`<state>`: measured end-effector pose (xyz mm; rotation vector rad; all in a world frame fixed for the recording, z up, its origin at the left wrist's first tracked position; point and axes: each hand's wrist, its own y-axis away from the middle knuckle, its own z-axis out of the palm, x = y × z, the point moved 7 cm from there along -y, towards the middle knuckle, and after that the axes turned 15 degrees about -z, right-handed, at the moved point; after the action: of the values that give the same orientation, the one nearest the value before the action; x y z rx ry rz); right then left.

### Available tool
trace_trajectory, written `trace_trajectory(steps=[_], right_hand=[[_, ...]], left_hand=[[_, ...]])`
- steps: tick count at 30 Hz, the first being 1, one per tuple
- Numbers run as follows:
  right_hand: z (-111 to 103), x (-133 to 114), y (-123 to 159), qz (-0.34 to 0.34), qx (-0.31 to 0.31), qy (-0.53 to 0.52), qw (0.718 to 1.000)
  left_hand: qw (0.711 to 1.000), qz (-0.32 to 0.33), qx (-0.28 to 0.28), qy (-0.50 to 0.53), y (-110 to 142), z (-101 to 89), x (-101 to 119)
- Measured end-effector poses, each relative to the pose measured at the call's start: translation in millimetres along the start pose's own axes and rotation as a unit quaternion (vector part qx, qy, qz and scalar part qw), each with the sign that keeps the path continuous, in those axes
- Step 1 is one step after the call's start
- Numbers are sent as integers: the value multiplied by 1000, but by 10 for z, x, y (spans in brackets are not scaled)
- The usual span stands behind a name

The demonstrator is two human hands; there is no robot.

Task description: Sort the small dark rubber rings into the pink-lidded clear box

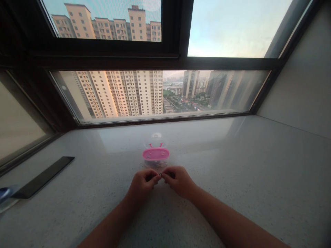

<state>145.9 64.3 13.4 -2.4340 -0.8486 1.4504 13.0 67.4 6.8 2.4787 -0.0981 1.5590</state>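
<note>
My left hand and my right hand meet just in front of the box, both closed in a pinch. Between their fingertips is a small dark curved piece, too small to name; both hands grip it. Just beyond the fingers stands a small oval box with a pink tray. Its clear lid is tipped back behind it. Several small ring-like shapes show in the pink tray. Darker contents show faintly through the clear lower part, partly hidden by my hands.
The box stands on a speckled pale sill. To the left lies a long flat dark panel, with a blurred blue object at its near end. Dark window frames border the far side, and a pale wall rises at right.
</note>
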Motion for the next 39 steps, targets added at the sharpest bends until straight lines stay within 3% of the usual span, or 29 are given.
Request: trace_trajectory(steps=[6,18,39], right_hand=[[-3,-29,-9,-16,4,36,999],[-11,-41,1,-27,12,50,998],[1,-9,10,-18,18,10,1000]], left_hand=[[1000,-9,-26,13,2,41,-17],[1000,0,-8,9,9,26,15],[999,3,-31,33,2,23,9]])
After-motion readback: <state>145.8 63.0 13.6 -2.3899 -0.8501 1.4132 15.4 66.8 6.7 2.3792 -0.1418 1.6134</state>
